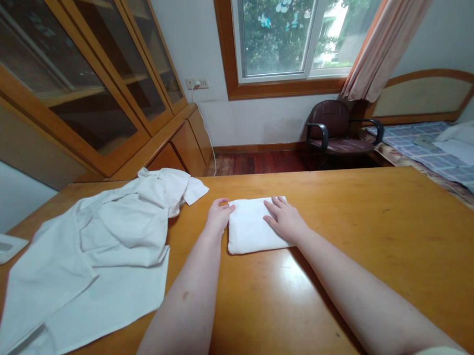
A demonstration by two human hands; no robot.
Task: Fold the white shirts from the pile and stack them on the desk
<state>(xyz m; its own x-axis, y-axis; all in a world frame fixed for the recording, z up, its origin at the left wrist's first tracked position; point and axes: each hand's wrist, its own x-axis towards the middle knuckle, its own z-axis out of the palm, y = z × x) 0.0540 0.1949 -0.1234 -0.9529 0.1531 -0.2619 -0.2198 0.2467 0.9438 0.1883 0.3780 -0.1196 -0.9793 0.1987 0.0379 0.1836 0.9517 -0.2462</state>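
Note:
A small white cloth (250,225), folded into a neat rectangle, lies on the wooden table (381,234) in front of me. My left hand (218,215) rests at its left edge, fingers curled against the fold. My right hand (285,217) lies flat on the cloth's right part, fingers stretched out and slightly apart. Neither hand lifts the cloth.
A large rumpled white sheet (95,257) sprawls over the table's left side. A white object (0,246) sits at the far left edge. Beyond the table stand a glass-door cabinet (99,84), a dark armchair (335,131) and a bed (436,153) under the window.

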